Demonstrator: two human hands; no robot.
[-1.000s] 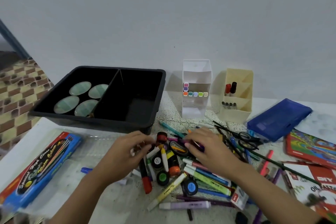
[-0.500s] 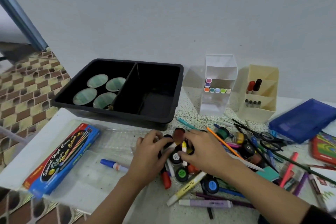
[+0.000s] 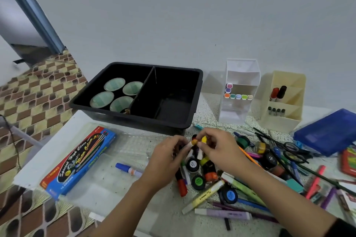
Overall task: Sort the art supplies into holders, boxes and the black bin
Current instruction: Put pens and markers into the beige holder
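My left hand (image 3: 167,158) pinched a small white paint tube with an orange cap (image 3: 193,143). My right hand (image 3: 221,151) pinched a yellow-capped tube (image 3: 203,139) just beside it. Both tubes were held above the heap of round paint pots (image 3: 198,181) and markers, near the front of the black divided plastic bin (image 3: 133,119).

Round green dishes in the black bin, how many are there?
4, all in the left compartment of the black bin: back-left dish, back-right dish, front-left dish, front-right dish. The divider hides the front-right one's edge; no others show.
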